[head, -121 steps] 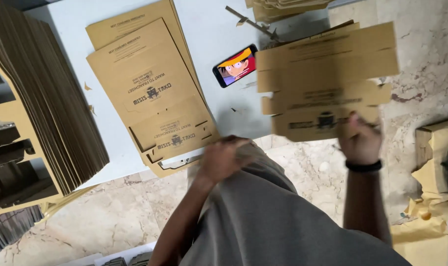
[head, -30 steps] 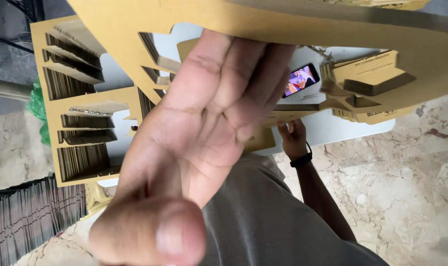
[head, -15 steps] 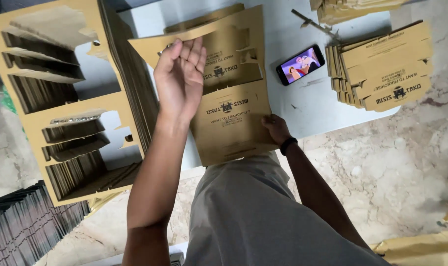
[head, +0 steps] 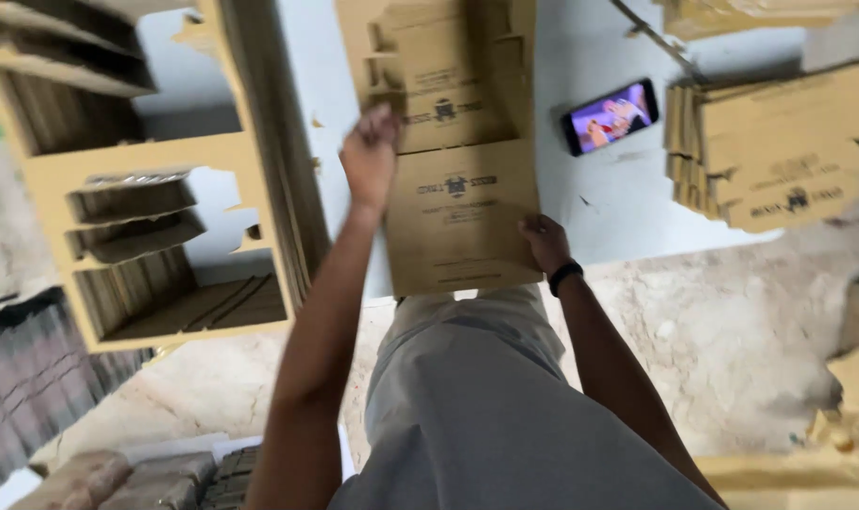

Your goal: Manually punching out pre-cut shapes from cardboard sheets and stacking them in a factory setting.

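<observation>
Large die-cut cardboard sheet (head: 155,161) leaned at the left of the pale desk (head: 618,198). Flat printed cardboard blank (head: 458,189) lay on the desk's near edge. Stack of like blanks (head: 788,142) sat right, phone (head: 611,115) between. Left hand (head: 371,156) pressed its upper left; right hand (head: 543,241) pinched its lower right corner. Seemingly squaring it before folding.

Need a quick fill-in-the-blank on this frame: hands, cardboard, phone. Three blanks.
1. Both hands rest on a flat ____ sheet on the white table.
2. The left hand is at the sheet's left edge; the right hand wears a black ____ at the wrist.
3. The phone on the table has its screen ____.

Missing words: cardboard; band; lit
</observation>
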